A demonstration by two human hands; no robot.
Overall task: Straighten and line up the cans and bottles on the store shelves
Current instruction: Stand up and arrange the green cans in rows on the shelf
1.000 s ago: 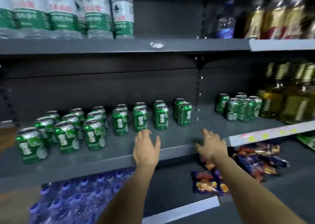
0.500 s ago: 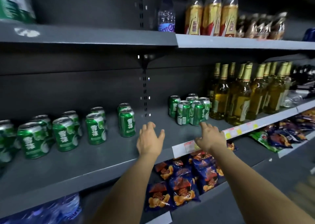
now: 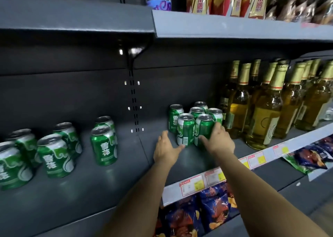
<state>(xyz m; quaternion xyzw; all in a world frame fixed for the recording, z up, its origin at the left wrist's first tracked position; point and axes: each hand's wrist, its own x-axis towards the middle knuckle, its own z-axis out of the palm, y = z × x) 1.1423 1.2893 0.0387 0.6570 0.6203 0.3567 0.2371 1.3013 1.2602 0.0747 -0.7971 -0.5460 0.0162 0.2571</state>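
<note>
The right hand (image 3: 219, 140) curls its fingers around the front right green can (image 3: 204, 128). The left hand (image 3: 166, 149) is spread open, its thumb touching the base of the front left can (image 3: 185, 129). Both cans front a tight cluster of six on the middle shelf (image 3: 100, 186), just beside yellow bottles (image 3: 264, 108). More green cans (image 3: 104, 143) stand well apart to the left.

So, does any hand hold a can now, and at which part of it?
The right hand grips the front right can of the small cluster around its side wall, low on the body. The left hand is open; its thumb touches the neighbouring front can near the base.
</note>
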